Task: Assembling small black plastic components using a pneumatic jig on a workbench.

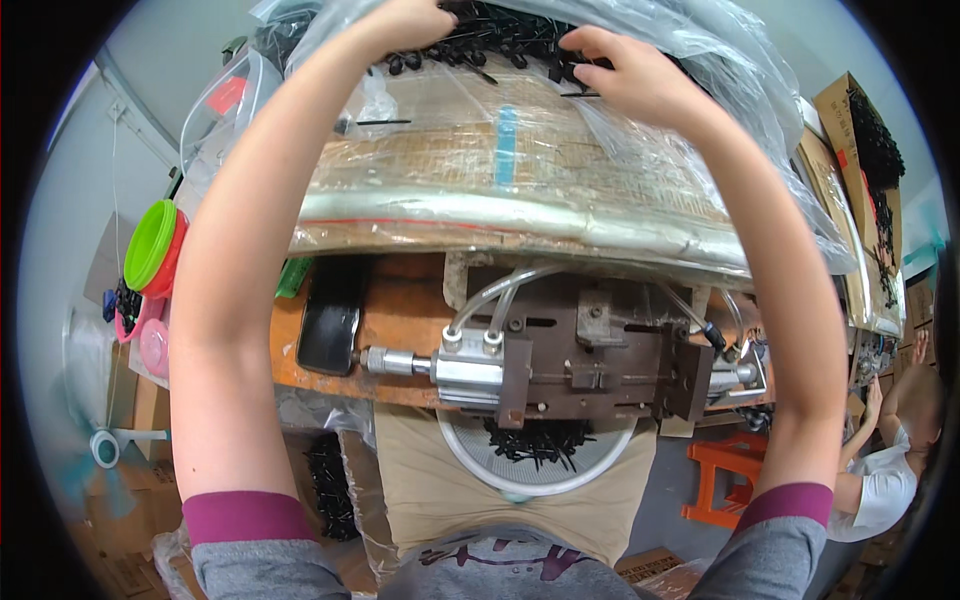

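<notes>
Both my arms stretch forward over a board wrapped in clear plastic (pixel 420 165) to a heap of small black plastic parts (pixel 510 38) at the far edge. My left hand (pixel 412 22) is at the left side of the heap, its fingers mostly hidden by the parts and the picture's top edge. At the heap's right side is my right hand (pixel 640 80), its thumb and fingers apart, with nothing visible between them. Some of the parts have round heads and thin stems. A few lie loose on the plastic nearer to me.
Nearer me, a metal clamping fixture (pixel 590 365) with air cylinders and clear hoses is on the wooden bench (pixel 400 320). A black phone (pixel 330 318) lies left of it. On my lap rests a white basket (pixel 530 485) holding black parts. Another person (pixel 890 470) is at right, near an orange stool (pixel 715 470).
</notes>
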`<state>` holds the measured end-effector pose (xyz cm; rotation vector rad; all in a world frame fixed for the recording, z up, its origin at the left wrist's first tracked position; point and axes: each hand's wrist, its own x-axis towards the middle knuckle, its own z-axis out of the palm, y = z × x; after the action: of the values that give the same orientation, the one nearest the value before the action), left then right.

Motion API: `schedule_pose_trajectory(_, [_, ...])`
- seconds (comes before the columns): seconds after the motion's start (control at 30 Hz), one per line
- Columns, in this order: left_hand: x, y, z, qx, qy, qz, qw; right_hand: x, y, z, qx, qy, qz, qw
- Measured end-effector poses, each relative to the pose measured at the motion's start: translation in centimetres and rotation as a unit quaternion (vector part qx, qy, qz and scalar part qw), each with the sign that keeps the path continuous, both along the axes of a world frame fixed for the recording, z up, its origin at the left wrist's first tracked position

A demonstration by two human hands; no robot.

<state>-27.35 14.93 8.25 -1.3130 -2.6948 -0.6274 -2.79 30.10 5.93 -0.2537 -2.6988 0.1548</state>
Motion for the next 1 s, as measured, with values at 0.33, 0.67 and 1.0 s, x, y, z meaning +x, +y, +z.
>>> schedule_pose_trajectory(0.33, [-6.7,2.8,3.8,-0.026,0.11,0.033,0.993,-4.0,7.5,11.3,0.096,0.182,-0.107,0.973])
schedule_pose_trajectory(0.67, [-10.2,-0.1,-4.6,0.018,-0.069,-0.063,0.995,-2.6,2.1,7.8,0.059,0.054,-0.1,0.992])
schedule_pose_trajectory(1.0, [0.3,1.3,-5.7,0.002,-0.028,-0.017,0.999,-0.4,2.6,7.8,0.045,0.062,-0.103,0.992])
